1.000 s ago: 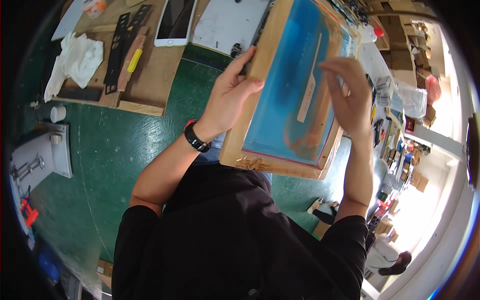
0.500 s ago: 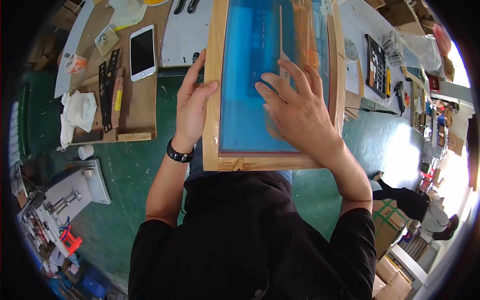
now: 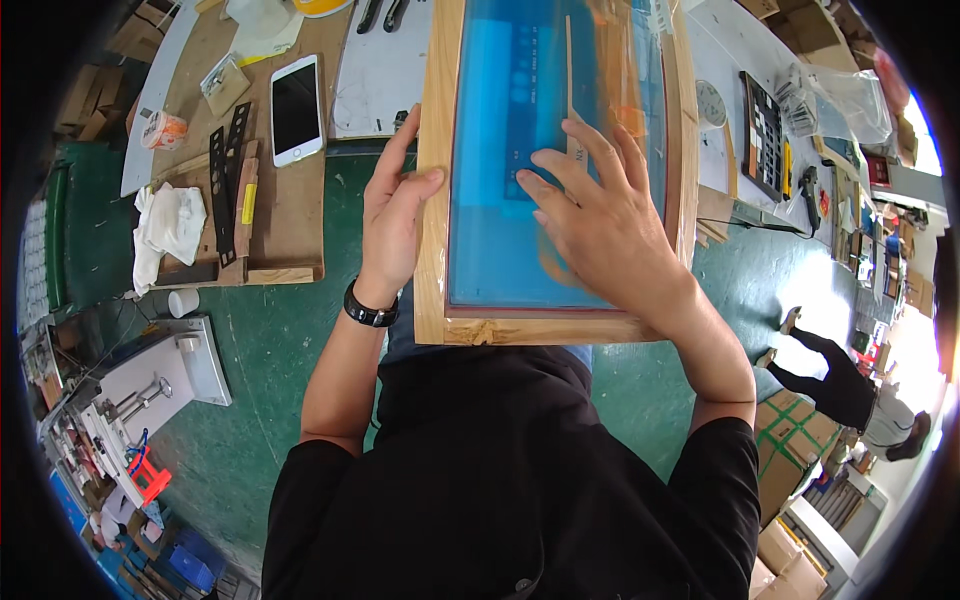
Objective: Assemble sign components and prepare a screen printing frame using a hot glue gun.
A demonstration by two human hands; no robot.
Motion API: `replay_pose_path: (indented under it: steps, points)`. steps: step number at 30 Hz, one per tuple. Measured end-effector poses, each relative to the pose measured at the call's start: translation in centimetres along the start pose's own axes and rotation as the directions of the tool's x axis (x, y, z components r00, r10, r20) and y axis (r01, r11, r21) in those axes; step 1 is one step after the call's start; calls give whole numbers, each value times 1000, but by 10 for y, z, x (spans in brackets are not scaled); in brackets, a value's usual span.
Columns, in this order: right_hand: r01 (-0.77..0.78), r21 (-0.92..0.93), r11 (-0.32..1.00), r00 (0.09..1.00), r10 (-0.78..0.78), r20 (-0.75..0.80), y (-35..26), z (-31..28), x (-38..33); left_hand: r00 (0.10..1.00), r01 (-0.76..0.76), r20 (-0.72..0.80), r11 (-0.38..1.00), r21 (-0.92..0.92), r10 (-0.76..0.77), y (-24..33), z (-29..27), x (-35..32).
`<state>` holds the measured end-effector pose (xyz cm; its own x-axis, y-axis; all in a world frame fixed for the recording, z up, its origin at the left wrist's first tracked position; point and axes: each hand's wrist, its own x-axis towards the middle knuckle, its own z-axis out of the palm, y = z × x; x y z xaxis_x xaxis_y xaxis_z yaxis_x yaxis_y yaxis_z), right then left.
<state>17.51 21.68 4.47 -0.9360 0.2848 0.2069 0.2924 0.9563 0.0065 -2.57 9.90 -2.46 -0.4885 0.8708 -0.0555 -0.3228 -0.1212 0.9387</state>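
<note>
A wooden screen-printing frame (image 3: pixel 431 265) with a taut blue mesh (image 3: pixel 500 265) is held in front of my body, its near rail above my waist. My left hand (image 3: pixel 393 225) grips its left rail, the thumb on top and the fingers along the outer side. Over the mesh, my right hand (image 3: pixel 620 225) has its fingers bent and apart; the fingertips are at the surface near a pale strip-shaped mark, and I see nothing held. Clear and brownish tape (image 3: pixel 625 85) covers the right part of the mesh. Whatever is under the frame is hidden.
On the left bench lie a white phone (image 3: pixel 297 110), black perforated strips (image 3: pixel 222 190) and a crumpled white cloth (image 3: pixel 170 225). The right bench holds a dark keypad-like panel (image 3: pixel 762 135) and a clear plastic bag (image 3: pixel 845 105). A person (image 3: pixel 850 380) walks at the right, near cartons (image 3: pixel 795 440).
The whole view has shifted slightly, and the frame and both hands keep nearly the same places relative to each other. At the right, the other person's legs have changed position.
</note>
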Motion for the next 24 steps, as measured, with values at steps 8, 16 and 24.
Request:
replay_pose_path:
  steps: [8, 16, 24]
  points:
    - [18, 11, 1000, 1000, -18, 25, 3, -2, 4, 1000, -4, -7, 998, -65, 3, -2, 1, -1]
    - [46, -38, 998, 999, -46, 6, 4, 3, 7, 1000, 2, 12, 996, -92, -1, -2, 1, 0]
    - [26, -43, 999, 1000, -26, 7, 14, 3, 17, 1000, -18, -2, 996, -84, 18, -4, 0, 1]
